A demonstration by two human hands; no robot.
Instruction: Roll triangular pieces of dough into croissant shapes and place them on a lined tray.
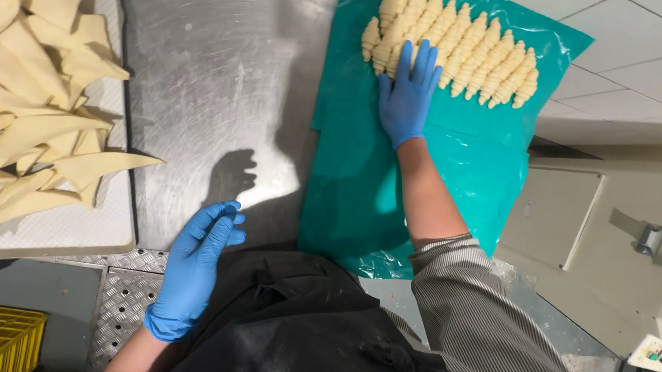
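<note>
Resting flat and open, your right hand (407, 99) touches the rolled croissants (454, 48) lined up on the teal plastic sheet (361, 195). Your left hand (192, 266) hangs open and empty near the steel surface (215, 72), with cut dough triangles (30, 99) piled beyond it.

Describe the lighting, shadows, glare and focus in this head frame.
Head view: bright glare on the steel table, strongest beside the dark shadow of a hand and arm falling across it; left hand slightly soft at the fingertips; right hand and the rolled dough pieces on the teal sheet are sharp; wide-angle bending shows at the frame edges.
</note>
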